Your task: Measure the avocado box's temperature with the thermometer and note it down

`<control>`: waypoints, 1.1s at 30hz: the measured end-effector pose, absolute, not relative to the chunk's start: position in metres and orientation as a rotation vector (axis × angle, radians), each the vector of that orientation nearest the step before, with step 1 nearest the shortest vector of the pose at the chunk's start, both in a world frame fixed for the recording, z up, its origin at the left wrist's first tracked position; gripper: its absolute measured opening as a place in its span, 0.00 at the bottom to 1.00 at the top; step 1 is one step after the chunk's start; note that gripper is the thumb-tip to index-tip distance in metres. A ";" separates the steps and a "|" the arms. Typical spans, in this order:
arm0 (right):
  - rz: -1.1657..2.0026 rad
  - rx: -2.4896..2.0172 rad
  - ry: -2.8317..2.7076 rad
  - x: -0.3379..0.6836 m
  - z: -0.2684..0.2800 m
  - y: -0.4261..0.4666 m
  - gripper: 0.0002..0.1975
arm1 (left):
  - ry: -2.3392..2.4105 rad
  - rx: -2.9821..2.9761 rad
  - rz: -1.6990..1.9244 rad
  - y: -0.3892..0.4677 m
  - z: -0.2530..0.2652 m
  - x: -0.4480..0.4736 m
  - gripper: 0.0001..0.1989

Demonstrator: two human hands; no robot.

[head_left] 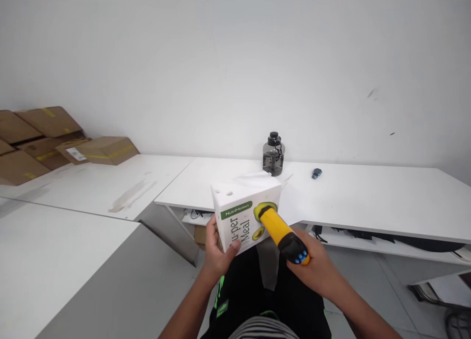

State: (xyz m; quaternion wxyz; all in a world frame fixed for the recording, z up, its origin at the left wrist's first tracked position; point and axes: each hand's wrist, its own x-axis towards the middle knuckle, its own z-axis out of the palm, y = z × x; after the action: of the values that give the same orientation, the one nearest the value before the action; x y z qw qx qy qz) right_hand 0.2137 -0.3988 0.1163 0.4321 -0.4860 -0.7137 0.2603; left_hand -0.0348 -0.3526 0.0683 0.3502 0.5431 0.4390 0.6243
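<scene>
My left hand (218,255) grips a white meal box (230,226) by its lower left side, thumb across the front. The box is tilted and has a green "NutriMotion" label and avocado pictures on its face. My right hand (319,264) is wrapped around a yellow and black barcode scanner (275,226). The scanner's far end overlaps the avocado print from this view; whether it touches the box I cannot tell. Part of the printed lettering is hidden by my left thumb.
A dark water bottle (273,155) stands against the wall on the white table (368,192), with a small dark blue object (316,173) to its right. Several cardboard boxes (106,150) are piled at the left. Below the tabletop, a shelf (353,238) holds black items.
</scene>
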 end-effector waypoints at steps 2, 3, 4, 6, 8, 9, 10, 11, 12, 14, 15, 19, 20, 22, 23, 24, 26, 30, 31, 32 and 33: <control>0.645 -1.187 -1.795 0.213 0.116 -0.400 0.18 | 1.123 1.449 1.662 -0.353 0.066 -0.034 0.41; 0.641 -1.176 -1.804 0.213 0.117 -0.401 0.17 | 1.115 1.462 1.676 -0.353 0.066 -0.034 0.41; 0.634 -1.167 -1.812 0.213 0.117 -0.401 0.17 | 1.108 1.464 1.684 -0.352 0.066 -0.033 0.41; 0.619 -1.155 -1.822 0.214 0.117 -0.402 0.18 | 1.100 1.452 1.695 -0.352 0.066 -0.031 0.43; 0.607 -1.145 -1.824 0.214 0.116 -0.403 0.19 | 1.092 1.448 1.706 -0.353 0.067 -0.031 0.43; 0.600 -1.140 -1.827 0.215 0.116 -0.403 0.20 | 1.084 1.455 1.708 -0.353 0.067 -0.031 0.43; 0.594 -1.137 -1.831 0.215 0.115 -0.403 0.19 | 1.075 1.466 1.712 -0.353 0.067 -0.032 0.42; 0.590 -1.135 -1.837 0.216 0.114 -0.403 0.19 | 1.063 1.477 1.715 -0.353 0.067 -0.033 0.41; 0.587 -1.134 -1.845 0.216 0.114 -0.403 0.18 | 1.052 1.484 1.714 -0.353 0.066 -0.034 0.41; 0.575 -1.125 -1.868 0.217 0.115 -0.403 0.19 | 1.038 1.491 1.702 -0.353 0.065 -0.037 0.40; 0.559 -1.115 -1.884 0.218 0.117 -0.403 0.20 | 1.033 1.492 1.695 -0.353 0.064 -0.039 0.40; 0.467 -1.094 -1.949 0.219 0.126 -0.404 0.23 | 0.999 1.503 1.675 -0.351 0.058 -0.046 0.39; 0.461 -1.098 -1.962 0.219 0.128 -0.404 0.23 | 0.986 1.508 1.670 -0.350 0.055 -0.047 0.39; 0.470 -1.113 -1.984 0.219 0.131 -0.405 0.24 | 0.978 1.515 1.664 -0.350 0.050 -0.050 0.38; 0.473 -1.118 -1.992 0.220 0.131 -0.406 0.25 | 0.983 1.519 1.667 -0.350 0.047 -0.051 0.39; 0.473 -1.120 -1.999 0.220 0.132 -0.406 0.25 | 0.990 1.523 1.670 -0.350 0.045 -0.052 0.39; 0.472 -1.120 -2.011 0.221 0.131 -0.406 0.26 | 0.998 1.539 1.679 -0.349 0.042 -0.053 0.39; 0.487 -1.115 -2.024 0.222 0.129 -0.406 0.27 | 0.975 1.559 1.711 -0.349 0.041 -0.052 0.38; 0.499 -1.120 -2.026 0.222 0.129 -0.406 0.28 | 0.980 1.557 1.716 -0.349 0.042 -0.051 0.37; 0.510 -1.124 -2.027 0.222 0.129 -0.406 0.28 | 0.985 1.554 1.718 -0.349 0.042 -0.050 0.38; 0.519 -1.126 -2.025 0.222 0.130 -0.406 0.28 | 0.987 1.553 1.721 -0.349 0.043 -0.050 0.38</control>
State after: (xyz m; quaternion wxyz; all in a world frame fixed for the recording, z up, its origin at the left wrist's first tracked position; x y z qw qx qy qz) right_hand 0.2221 -0.4064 0.1299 0.3741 -0.4399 -0.7909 0.2026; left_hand -0.0498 -0.3488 0.0430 0.3059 0.5868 0.3729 0.6503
